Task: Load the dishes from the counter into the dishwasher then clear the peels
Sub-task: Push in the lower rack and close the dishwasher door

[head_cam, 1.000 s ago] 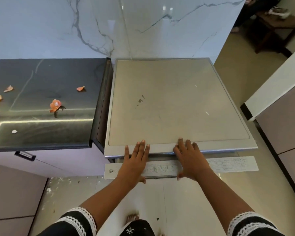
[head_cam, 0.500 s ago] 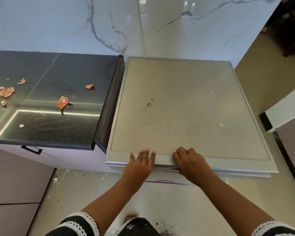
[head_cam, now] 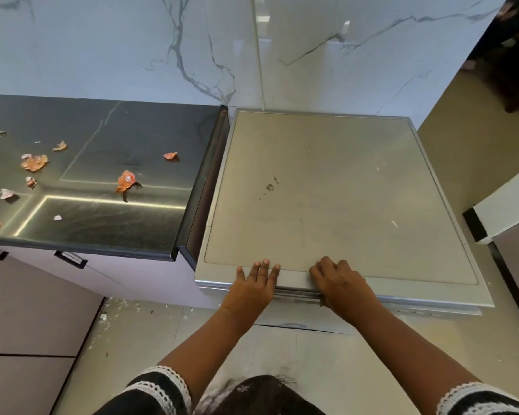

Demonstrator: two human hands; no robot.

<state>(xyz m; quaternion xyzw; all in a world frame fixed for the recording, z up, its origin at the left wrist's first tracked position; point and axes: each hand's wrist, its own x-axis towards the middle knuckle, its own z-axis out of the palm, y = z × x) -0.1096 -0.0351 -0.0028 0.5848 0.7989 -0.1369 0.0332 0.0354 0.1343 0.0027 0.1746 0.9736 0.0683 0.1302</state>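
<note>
Head view, lower centre of frame: both hands at the front edge of the dishwasher (head_cam: 327, 205). Risk one: door not fully latched, caused by push pressure applied only at the middle of the edge; seam under the top lip only partly visible, so closure not confirmed. Risk two: fingers pinched between lip and door, caused by the right hand's curled position over the edge. Risk three: peels (head_cam: 126, 181) swept onto the floor in the later clearing step, caused by their loose scatter across the dark counter (head_cam: 108, 229) at left of frame, several near its front edge. Left hand (head_cam: 252, 287): fingers straight and close together, flat on the dishwasher's top edge, holding nothing. Right hand (head_cam: 339, 284): fingers bent over the front edge, gripping it. No dishes visible on the counter; loading judged complete, peels not yet cleared.
</note>
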